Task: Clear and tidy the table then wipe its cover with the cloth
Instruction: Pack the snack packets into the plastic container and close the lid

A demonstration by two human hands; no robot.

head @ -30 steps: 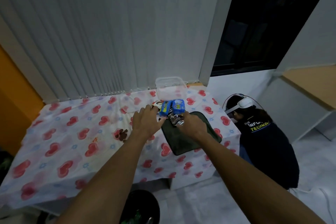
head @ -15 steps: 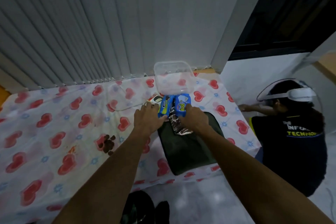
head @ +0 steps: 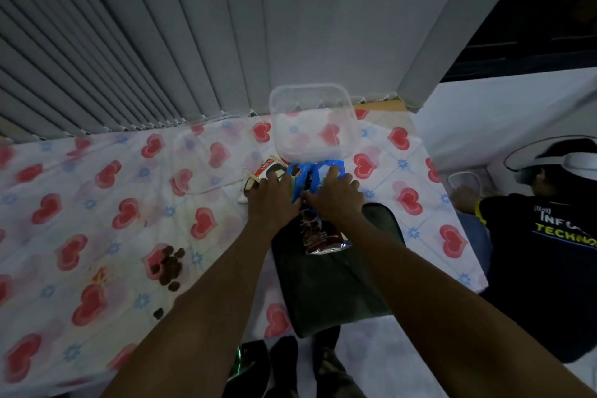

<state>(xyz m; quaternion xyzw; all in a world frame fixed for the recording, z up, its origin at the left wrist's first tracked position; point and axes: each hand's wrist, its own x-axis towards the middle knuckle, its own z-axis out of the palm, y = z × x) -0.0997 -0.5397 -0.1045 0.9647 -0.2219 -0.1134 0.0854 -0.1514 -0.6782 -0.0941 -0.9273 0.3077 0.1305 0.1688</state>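
Blue packets (head: 302, 173) sat mid-frame, touching the clear container (head: 311, 94) above. The right hand (head: 336, 199) gripped them. The left hand (head: 274, 199) lay over them and a red-white packet (head: 266, 168), its grasp impossible to tell. Below, a brown packet (head: 323, 236) rested on the dark cloth (head: 323, 287). Brown crumbs (head: 168, 265) lay at lower left on the heart-print desk cover (head: 97, 203).

Two blue packets (head: 305, 171) under the fingers (head: 332, 176), one clear container (head: 311, 126) beyond them, one red-and-white packet (head: 266, 169) to their left, one brown packet (head: 319, 236) and one dark cloth (head: 332, 287) behind them.
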